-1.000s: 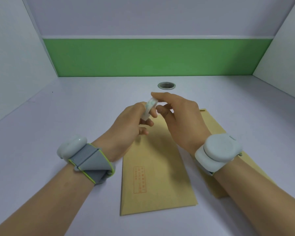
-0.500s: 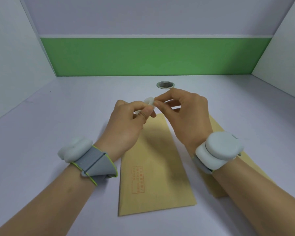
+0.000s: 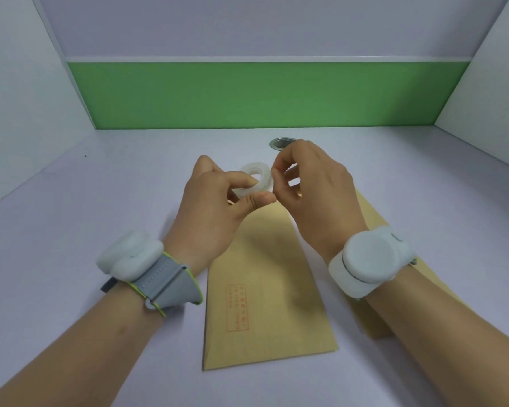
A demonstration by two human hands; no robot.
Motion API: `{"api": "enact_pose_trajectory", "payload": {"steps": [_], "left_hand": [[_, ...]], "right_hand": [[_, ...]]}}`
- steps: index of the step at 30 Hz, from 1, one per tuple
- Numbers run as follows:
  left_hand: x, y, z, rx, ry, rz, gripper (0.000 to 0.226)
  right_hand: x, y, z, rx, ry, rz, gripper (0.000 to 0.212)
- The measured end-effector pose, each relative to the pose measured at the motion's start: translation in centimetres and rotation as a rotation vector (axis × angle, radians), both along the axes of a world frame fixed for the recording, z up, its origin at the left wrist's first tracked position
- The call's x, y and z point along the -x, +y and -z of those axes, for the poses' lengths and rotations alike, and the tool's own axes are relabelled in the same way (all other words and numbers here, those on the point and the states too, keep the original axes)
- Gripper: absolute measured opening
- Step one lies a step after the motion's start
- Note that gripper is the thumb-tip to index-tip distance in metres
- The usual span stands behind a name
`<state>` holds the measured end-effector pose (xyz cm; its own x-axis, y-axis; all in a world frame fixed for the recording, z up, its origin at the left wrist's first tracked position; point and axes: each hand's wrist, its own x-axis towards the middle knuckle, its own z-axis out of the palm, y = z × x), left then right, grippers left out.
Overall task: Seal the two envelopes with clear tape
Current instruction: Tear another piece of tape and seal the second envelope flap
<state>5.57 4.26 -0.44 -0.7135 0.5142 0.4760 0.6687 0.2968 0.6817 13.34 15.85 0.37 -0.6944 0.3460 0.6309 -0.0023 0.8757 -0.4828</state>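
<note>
We see the left hand [image 3: 209, 212] gripping the roll of clear tape [image 3: 254, 183] between thumb and curled fingers, held in the air above the far end of the near envelope [image 3: 265, 292]. The right hand [image 3: 315, 195] pinches at the roll's right edge with thumb and forefinger — whether it has a loose end of tape we cannot tell. A second envelope [image 3: 373, 218] lies just right of the near one, largely hidden under the right forearm — both flat on the table [image 3: 100, 201].
</note>
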Motion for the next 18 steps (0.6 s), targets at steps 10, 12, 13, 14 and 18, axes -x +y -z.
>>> {"api": "enact_pose_trajectory", "payload": {"steps": [10,12,13,14,18], "left_hand": [[0.7,-0.3,0.1,0.025,-0.025,-0.067,0.043],[1.2,-0.6,0.0,0.023,-0.021,-0.104,0.042],[1.4,-0.7,-0.1,0.025,-0.017,-0.111,0.041],[1.4,-0.7,-0.1,0.028,-0.013,-0.111,0.041],[1.0,-0.6,-0.1,0.009,-0.01,-0.105,0.036]], "right_hand": [[0.0,0.0,0.0,-0.09,-0.041,-0.032,0.006],[0.0,-0.2,0.0,-0.063,-0.033,-0.088,0.005],[0.0,-0.3,0.0,-0.042,-0.032,-0.111,0.005],[0.1,-0.2,0.1,-0.021,-0.034,-0.12,0.007],[0.2,0.4,0.3,0.061,0.013,-0.067,0.014]]}}
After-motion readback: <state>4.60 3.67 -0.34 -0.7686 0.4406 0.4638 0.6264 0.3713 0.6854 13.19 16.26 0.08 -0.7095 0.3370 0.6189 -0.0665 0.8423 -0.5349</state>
